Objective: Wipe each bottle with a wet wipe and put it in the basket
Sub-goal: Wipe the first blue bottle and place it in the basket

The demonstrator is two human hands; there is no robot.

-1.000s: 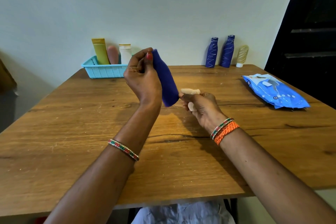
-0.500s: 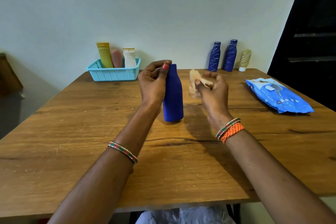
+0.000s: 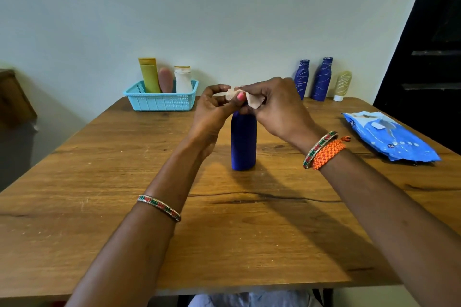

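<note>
Both hands (image 3: 249, 107) pinch wipe (image 3: 253, 102) above upright blue btl (image 3: 243, 147).

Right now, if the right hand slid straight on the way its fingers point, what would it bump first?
The right hand points leftward, pinching the wet wipe above the blue bottle. It would probably meet the left hand first, which pinches the same wipe, their fingertips almost touching.

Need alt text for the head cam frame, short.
Both hands, left hand and right hand, pinch a crumpled beige wet wipe above an upright plain blue bottle on a wooden table. A turquoise plastic basket holding three containers stands at the far left.
</note>
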